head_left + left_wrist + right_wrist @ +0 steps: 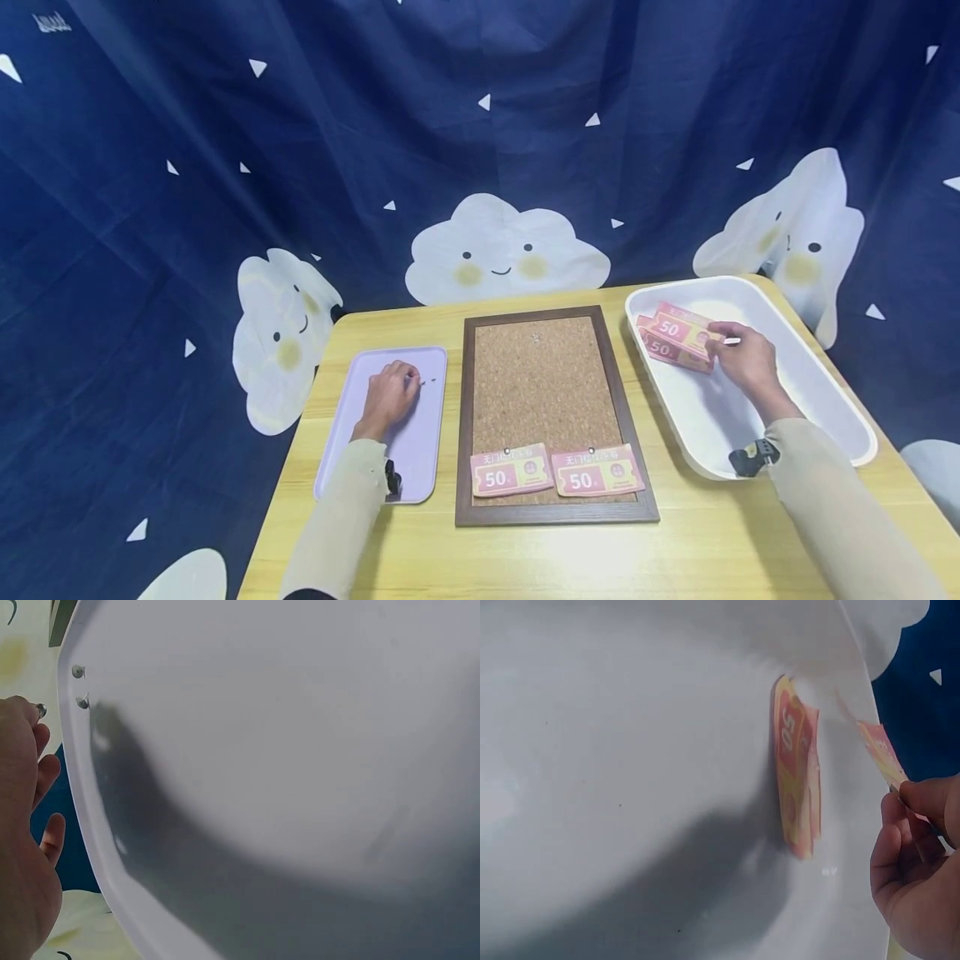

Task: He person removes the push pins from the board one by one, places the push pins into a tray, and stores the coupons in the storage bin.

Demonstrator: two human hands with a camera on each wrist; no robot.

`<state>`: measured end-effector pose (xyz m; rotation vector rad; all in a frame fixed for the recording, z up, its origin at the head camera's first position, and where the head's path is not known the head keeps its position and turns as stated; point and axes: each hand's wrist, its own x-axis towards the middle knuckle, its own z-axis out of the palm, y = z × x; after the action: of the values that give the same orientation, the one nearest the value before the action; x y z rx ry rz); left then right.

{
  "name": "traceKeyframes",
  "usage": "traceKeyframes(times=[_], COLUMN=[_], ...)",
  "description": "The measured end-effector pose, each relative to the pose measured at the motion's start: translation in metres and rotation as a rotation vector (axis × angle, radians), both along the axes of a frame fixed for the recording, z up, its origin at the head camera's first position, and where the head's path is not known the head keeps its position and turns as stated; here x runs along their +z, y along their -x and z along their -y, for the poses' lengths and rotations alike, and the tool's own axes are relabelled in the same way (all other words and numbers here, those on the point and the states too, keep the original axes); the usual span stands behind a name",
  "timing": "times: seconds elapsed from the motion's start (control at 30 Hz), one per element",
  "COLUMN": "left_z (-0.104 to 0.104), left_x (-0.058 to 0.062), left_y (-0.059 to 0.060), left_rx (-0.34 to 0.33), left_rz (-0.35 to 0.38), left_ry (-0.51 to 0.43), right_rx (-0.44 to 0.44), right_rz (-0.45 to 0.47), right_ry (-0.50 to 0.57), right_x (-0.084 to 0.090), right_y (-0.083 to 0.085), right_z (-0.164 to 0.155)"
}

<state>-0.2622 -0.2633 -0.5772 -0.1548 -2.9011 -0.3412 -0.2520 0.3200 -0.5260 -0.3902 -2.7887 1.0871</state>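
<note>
Taking the cork board [543,383] as the clock's centre in the head view, a purple tray [412,471] lies at nine o'clock and a white tub [810,400] at three, all on the wooden surface [555,562]. Over the tray, the left hand [390,393] has its fingertips closed on a small metal pin [42,711], its other fingers loosely bent; two loose pins [82,702] lie on the tray, just beyond the fingertips at three o'clock. The right hand [750,362], over the tub, pinches the edge of a pink coupon [675,327] between thumb and finger, other fingers curled in. That coupon is held towards the tub's ten o'clock side, apart from the other coupons [791,765] lying in the tub. On the board, one pinned coupon [512,479] hangs at seven o'clock, and a second pinned coupon [597,481] at five.
</note>
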Motion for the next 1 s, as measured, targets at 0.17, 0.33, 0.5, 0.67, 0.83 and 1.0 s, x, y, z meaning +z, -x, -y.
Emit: traceKeyframes(times=[0.17, 0.33, 0.5, 0.67, 0.83, 1.0], left_z=[0.004, 0.007, 0.007, 0.008, 0.009, 0.009], left_x=[-0.004, -0.010, -0.010, -0.011, -0.014, -0.013], left_y=[0.001, 0.003, 0.003, 0.000, -0.003, -0.003], left_rx=[0.031, 0.032, 0.026, 0.031, 0.033, 0.029], left_rz=[0.040, 0.056, 0.069, 0.092, 0.108, 0.117], left_ry=[0.008, 0.013, 0.012, 0.021, 0.022, 0.025], right_rx=[0.001, 0.008, 0.042, 0.122, 0.181, 0.196], right_rz=[0.032, 0.080, 0.105, 0.144, 0.199, 0.261], right_ry=[-0.007, -0.011, -0.031, -0.047, -0.052, -0.046], right_x=[-0.002, -0.007, -0.010, -0.016, -0.019, -0.020], right_y=[0.002, 0.004, 0.007, 0.007, 0.006, 0.006], right_z=[-0.004, -0.009, -0.013, -0.017, -0.019, -0.021])
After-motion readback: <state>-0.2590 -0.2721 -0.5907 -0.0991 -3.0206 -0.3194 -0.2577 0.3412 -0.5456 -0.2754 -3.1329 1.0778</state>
